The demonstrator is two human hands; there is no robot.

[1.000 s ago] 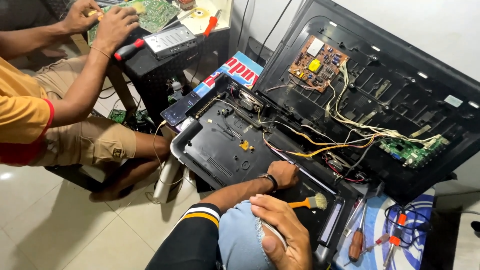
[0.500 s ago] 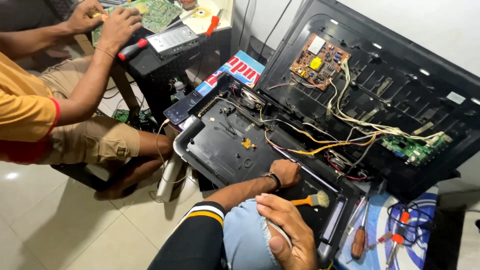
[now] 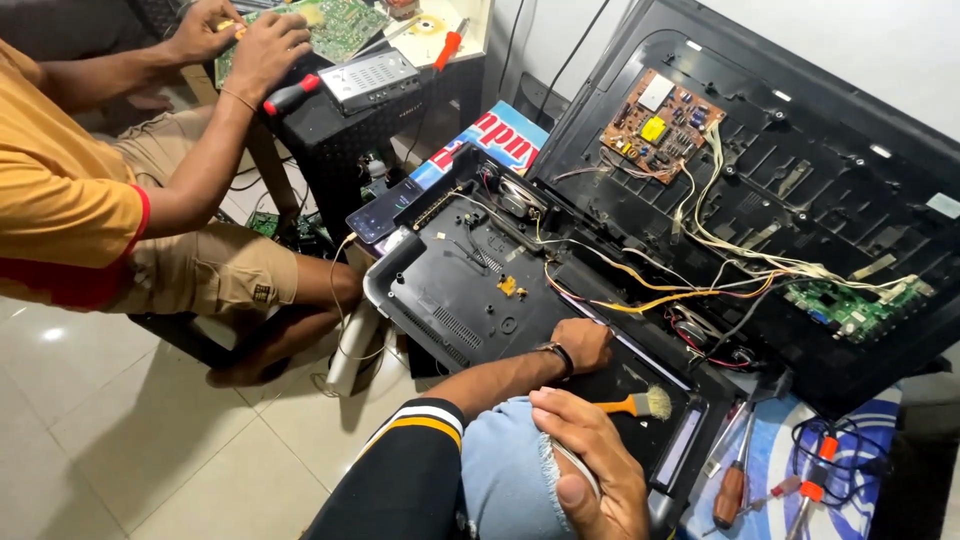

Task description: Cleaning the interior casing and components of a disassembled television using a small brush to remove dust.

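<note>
At the far left a co-worker in an orange shirt [image 3: 60,190] sits on a low stool, both hands up on a green circuit board [image 3: 335,25] on a small black desk [image 3: 350,130], a red-handled screwdriver [image 3: 292,96] by the wrist. Further right, a black plastic back cover [image 3: 470,300] lies flat with loose orange and white wires [image 3: 640,285] running across it. The person's left hand [image 3: 582,343], a watch on its wrist, rests clenched on this cover's near edge; whether it grips anything I cannot tell. Just below, the right hand [image 3: 590,470] lies on a denim-clad knee, its grip closed around something pale that is mostly hidden. The orange-handled brush [image 3: 635,404] sits between the two hands, bristles pointing right, on the cover. Rightmost, an opened television panel [image 3: 780,200] leans against the wall.
</note>
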